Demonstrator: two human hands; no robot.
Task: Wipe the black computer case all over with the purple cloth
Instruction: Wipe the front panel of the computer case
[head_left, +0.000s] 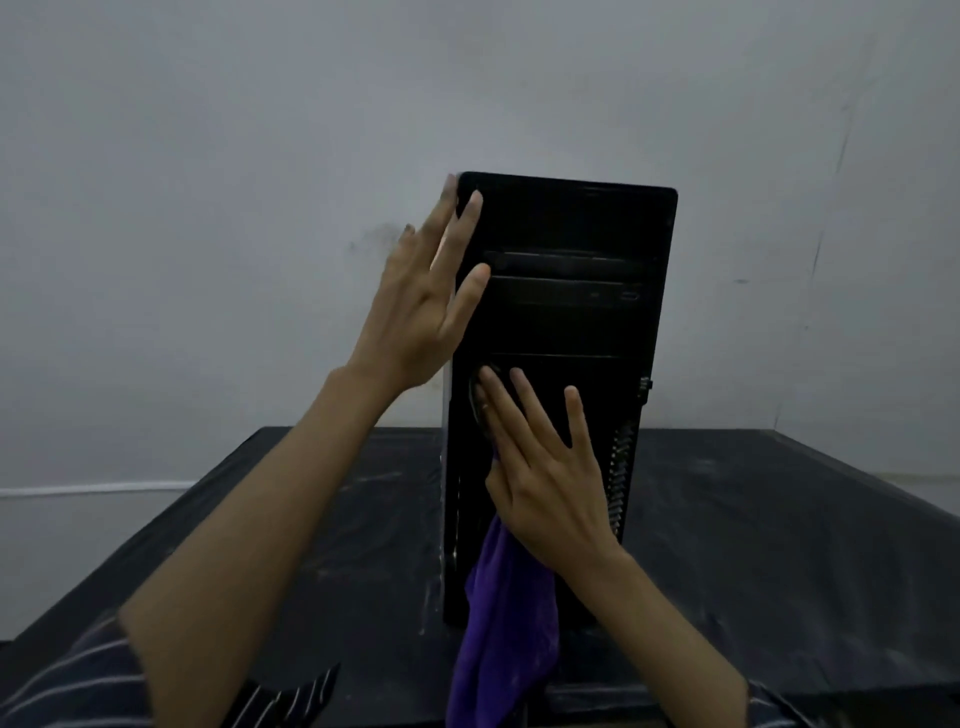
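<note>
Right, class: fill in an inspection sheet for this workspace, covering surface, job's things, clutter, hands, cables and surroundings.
Surface: table under a dark, scuffed cover.
Job's things: black computer case upright on the table; purple cloth pressed to its front, the rest hanging down.
Clutter: nothing seen.
Hands: left hand flat against the case's upper left edge; right hand, fingers straight, presses the cloth to the front.
Cables: none certain; a white strip low along the wall could be cable or trim.
Surroundings: plain grey wall, marked in places.

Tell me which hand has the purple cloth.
The right hand, pressing the purple cloth on the computer case; the left hand rests bare on its upper corner.
</note>
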